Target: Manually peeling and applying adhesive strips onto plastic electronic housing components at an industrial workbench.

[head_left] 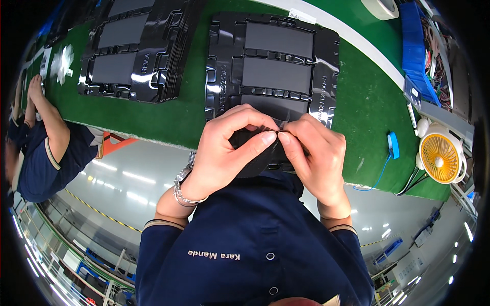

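Note:
My left hand (224,140) and my right hand (316,148) meet over the near end of a black plastic tray (217,84). Thumb and forefinger of each are pinched together, the tips almost touching. What they pinch is too small to make out; a dark, thin piece (255,164) shows below the fingers. Flat dark grey panels (275,74) lie in the tray's recesses, one behind another. The nearest panel (270,105) is partly covered by my hands.
To the left stands a stack of similar black trays (153,76) with grey panels. On the green mat (367,102) at right are a blue clip-like item (392,145) with a cord and an orange-and-white fan (440,158). A blue bin (418,56) holds cables. Another person (56,148) works at far left.

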Demonstrator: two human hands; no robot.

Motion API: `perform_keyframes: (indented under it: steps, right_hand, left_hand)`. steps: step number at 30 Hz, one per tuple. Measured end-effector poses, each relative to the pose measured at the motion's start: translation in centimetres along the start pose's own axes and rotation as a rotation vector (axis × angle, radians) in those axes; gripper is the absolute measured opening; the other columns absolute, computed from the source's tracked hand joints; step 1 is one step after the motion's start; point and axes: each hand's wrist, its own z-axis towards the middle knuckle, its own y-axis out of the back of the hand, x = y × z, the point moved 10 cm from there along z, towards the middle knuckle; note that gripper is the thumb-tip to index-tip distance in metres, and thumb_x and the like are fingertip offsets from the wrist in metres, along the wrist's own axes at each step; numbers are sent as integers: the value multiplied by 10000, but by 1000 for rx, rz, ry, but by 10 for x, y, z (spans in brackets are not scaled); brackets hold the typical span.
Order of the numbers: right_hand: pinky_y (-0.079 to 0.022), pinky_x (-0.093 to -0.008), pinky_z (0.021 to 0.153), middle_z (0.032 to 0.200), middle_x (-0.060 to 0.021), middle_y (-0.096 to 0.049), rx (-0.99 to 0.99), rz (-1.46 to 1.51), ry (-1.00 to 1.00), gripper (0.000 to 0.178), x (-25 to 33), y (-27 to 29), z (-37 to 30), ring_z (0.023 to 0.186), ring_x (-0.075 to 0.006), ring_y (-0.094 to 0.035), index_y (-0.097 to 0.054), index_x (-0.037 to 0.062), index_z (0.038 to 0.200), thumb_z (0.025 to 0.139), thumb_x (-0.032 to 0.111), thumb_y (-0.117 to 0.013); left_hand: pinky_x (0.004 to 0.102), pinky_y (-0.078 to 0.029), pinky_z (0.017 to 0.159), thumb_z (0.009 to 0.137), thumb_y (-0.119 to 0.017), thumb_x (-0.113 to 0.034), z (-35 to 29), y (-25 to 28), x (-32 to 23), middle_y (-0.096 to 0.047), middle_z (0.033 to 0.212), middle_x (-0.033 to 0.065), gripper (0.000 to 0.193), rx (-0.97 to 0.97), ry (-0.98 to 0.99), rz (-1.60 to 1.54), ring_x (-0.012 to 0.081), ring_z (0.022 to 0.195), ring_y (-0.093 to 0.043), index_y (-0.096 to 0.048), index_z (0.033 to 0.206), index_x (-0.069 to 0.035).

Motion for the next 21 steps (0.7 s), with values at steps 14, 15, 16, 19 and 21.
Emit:
perform_keyframes:
  steps: [14, 15, 16, 19, 21]
  right_hand:
    - [-429, -324, 436, 662, -50, -565, 12, 29, 37, 93, -2, 4, 1, 478, -215, -554, -624, 41, 780, 793, 73, -711]
    - [-422, -322, 431, 647, -47, -555, 3, 34, 50, 99, -3, 4, 1, 470, -212, -544, -622, 41, 764, 784, 70, -714]
    - [-415, -321, 427, 632, -44, -546, -5, 39, 63, 105, -4, 4, 1, 462, -210, -535, -620, 41, 749, 775, 67, -718]
    - [-387, -304, 417, 583, -36, -514, -70, 17, 114, 119, -1, 12, 0, 446, -184, -510, -613, 41, 699, 750, 50, -720]
    - [-374, -295, 415, 567, -34, -501, -127, 73, 73, 122, -5, 25, 2, 444, -165, -503, -612, 38, 686, 744, 47, -719]
  left_hand:
    - [253, -451, 773, 870, -650, -27, 0, -7, -6, -611, 912, 65, 96, 21, -38, 24, 126, 852, -568, -635, 948, 28]
    - [253, -452, 773, 875, -643, -26, 0, -8, -5, -611, 914, 63, 92, 27, -31, 29, 125, 853, -569, -634, 949, 27]
    - [252, -452, 774, 879, -637, -26, 0, -9, -5, -611, 915, 62, 88, 33, -23, 33, 123, 854, -570, -633, 950, 26]
    - [244, -453, 776, 892, -609, -16, 5, -9, -2, -613, 913, 54, 69, 41, 30, 56, 114, 859, -573, -626, 947, 21]
    - [289, -453, 830, 894, -595, -40, 17, 4, -8, -631, 944, 70, 42, -13, -55, 265, 170, 894, -591, -616, 920, -16]
